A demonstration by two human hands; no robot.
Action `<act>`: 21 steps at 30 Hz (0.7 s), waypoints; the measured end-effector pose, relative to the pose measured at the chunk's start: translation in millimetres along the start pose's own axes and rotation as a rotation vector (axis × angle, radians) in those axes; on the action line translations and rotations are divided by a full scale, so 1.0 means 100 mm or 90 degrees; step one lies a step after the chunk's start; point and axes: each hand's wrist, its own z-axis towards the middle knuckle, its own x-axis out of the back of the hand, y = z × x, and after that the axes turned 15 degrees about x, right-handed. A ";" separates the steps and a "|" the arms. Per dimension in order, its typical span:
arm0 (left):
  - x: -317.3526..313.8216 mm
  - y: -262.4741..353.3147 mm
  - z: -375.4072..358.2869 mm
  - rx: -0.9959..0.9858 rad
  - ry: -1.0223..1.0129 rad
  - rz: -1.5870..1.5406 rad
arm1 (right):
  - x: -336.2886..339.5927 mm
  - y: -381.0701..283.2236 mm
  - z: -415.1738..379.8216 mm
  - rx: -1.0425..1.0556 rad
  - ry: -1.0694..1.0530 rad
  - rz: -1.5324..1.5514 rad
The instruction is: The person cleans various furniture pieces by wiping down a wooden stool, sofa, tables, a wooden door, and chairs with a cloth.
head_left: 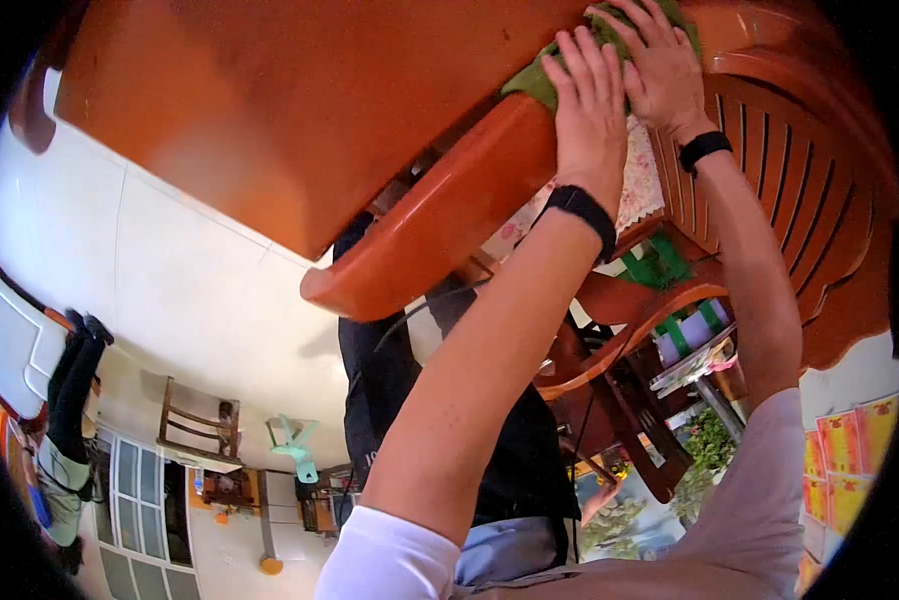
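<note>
Both my hands lie on a green cloth (538, 80) at the top end of a glossy reddish-brown wooden armrest (450, 215). My left hand (592, 115) presses flat on the cloth, its fingers stretched and slightly apart. Close beside it, my right hand (668, 80) rests with spread fingers on the cloth's far part. Each wrist wears a black band. What the palms do beneath is hidden. To the right is a slatted wooden chair back (780, 170), and a floral fabric (642, 180) shows below my hands.
A broad wooden panel (300, 90) fills the upper left, over a pale tiled floor (190, 240). Lower down are a wooden chair (200, 425), a mint-green stool (295, 450) and a person in dark trousers (78, 385). Green plants (710, 440) stand at lower right.
</note>
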 end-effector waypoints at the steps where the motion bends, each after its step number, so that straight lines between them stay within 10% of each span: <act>1: 0.01 -0.01 0.02 -0.004 -0.006 0.000 | -0.06 0.07 -0.03 -0.012 -0.077 -0.006; 11: -0.06 -0.26 -0.18 0.076 0.021 -0.200 | -0.53 -0.02 -0.09 -0.049 0.155 -0.019; 21: -0.22 -1.67 -1.68 0.137 -0.036 -0.356 | -0.43 -2.19 0.19 -0.071 0.158 0.124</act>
